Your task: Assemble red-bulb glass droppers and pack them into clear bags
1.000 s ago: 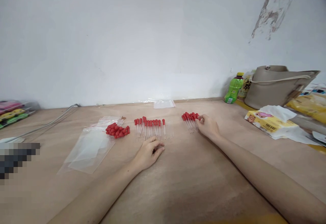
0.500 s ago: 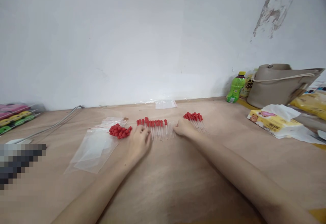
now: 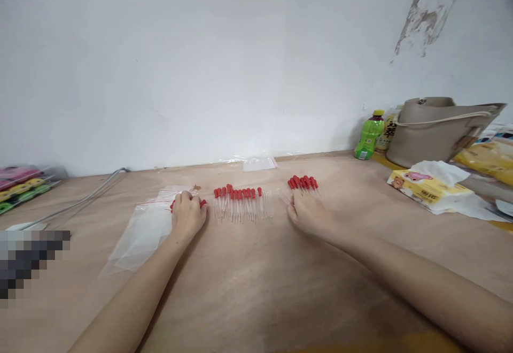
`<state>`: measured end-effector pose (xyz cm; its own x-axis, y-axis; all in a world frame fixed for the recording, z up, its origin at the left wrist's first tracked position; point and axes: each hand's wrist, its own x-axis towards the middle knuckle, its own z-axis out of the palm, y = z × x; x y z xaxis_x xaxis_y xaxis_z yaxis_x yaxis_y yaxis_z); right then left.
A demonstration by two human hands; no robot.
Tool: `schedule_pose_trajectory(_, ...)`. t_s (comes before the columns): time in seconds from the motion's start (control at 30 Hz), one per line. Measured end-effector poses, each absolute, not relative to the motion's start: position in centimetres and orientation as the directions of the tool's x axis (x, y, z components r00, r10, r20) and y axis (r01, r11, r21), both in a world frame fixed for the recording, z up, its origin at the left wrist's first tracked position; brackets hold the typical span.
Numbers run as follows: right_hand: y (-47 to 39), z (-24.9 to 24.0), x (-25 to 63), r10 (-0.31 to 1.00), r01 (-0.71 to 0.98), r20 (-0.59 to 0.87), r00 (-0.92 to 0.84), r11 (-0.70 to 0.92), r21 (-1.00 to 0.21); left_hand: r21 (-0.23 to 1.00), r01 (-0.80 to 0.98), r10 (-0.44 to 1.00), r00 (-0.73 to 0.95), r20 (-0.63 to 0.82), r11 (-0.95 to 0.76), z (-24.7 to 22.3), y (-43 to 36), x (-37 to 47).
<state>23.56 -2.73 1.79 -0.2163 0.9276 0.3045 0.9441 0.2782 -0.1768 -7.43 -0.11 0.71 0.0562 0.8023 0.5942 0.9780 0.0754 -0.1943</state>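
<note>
My left hand [image 3: 189, 215] lies with fingers curled over a pile of red rubber bulbs [image 3: 203, 203], hiding most of them; its fingertips cannot be seen. My right hand [image 3: 310, 213] is closed, with a thin clear glass tube [image 3: 285, 197] sticking out to the left of its fingers. Just behind it lies a small group of droppers with red bulbs [image 3: 303, 182]. Between my hands is a row of glass droppers [image 3: 240, 203], red bulbs facing the wall. Several bare glass tubes [image 3: 267, 206] lie at the row's right end.
Clear zip bags [image 3: 140, 240] lie left of my left hand, and a smaller one [image 3: 258, 165] lies by the wall. A cable [image 3: 92, 190] runs at far left. A tissue pack [image 3: 427, 187], green bottle [image 3: 371, 136] and grey-brown bag [image 3: 436, 136] stand on the right.
My left hand has moved left from the dropper row onto the pile of red bulbs. My right hand has shifted right, away from the row, with a glass tube in it.
</note>
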Motion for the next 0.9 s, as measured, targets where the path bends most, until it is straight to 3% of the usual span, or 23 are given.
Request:
schedule_pose_trajectory(0.13,-4.3,-0.6,25.4,0.779,0.884,0.533,-0.331,0.453,-0.114,-0.175,0.979,0.799,0.025,0.601,0.101,0.8,-0.1,-7.2)
schedule_pose_trajectory(0.33,-4.1,-2.6,25.5,0.631,0.783,0.682,-0.37,0.607,-0.137,-0.07,0.996,0.701,0.017,0.712,0.047,1.4,-1.0,-5.3)
schedule_pose_trajectory(0.47,-4.0,-2.7,25.2,0.609,0.727,0.681,-0.406,0.667,-0.163,0.089,0.953,0.691,0.142,0.709,-0.288,0.7,-2.4,-2.4)
schedule_pose_trajectory(0.53,-4.0,-2.7,25.2,0.612,0.702,0.676,-0.411,0.685,-0.193,0.249,0.841,0.745,0.242,0.622,-0.481,-0.1,-3.4,-0.6)
schedule_pose_trajectory(0.7,-4.3,-2.5,24.8,0.62,0.647,0.66,-0.424,0.717,-0.258,0.616,0.598,0.858,0.33,0.394,-0.513,-1.6,-5.3,2.5)
schedule_pose_trajectory(0.77,-4.5,-2.4,24.5,0.615,0.634,0.651,-0.445,0.73,-0.255,0.664,0.548,0.86,0.349,0.371,-0.509,-1.6,-5.5,2.7)
schedule_pose_trajectory(0.9,-4.9,-2.1,24.0,0.604,0.622,0.648,-0.463,0.743,-0.248,0.613,0.564,0.833,0.364,0.417,-0.553,-1.0,-5.5,2.7)
